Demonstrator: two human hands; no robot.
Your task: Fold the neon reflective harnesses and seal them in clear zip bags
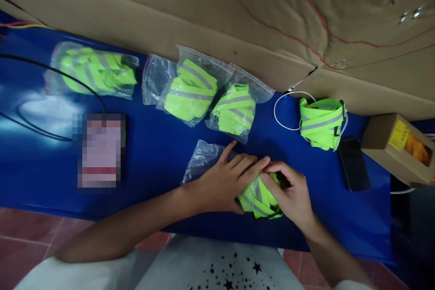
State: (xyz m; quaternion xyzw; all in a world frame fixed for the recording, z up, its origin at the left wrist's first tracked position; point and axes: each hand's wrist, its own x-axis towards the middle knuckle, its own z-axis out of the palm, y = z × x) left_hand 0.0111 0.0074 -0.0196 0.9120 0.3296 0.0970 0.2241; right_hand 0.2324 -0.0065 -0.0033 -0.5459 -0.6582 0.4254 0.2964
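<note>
A folded bundle of neon yellow-green reflective straps with grey stripes and black edging lies near the front of the blue table. My left hand rests over its left side, with thumb and index finger around the bundle and the little finger stretched out. Fingers and thumb of my right hand close on its upper right part. Under the left hand, a clear plastic bag sticks out, partly covered; I cannot tell whether the bundle is inside it.
Similar strap bundles in clear bags lie behind: one bagged bundle at left, another mid-table, a third beside it. An unbagged strap bundle with white cord, a black phone, a cardboard box and a blurred-out device stand around.
</note>
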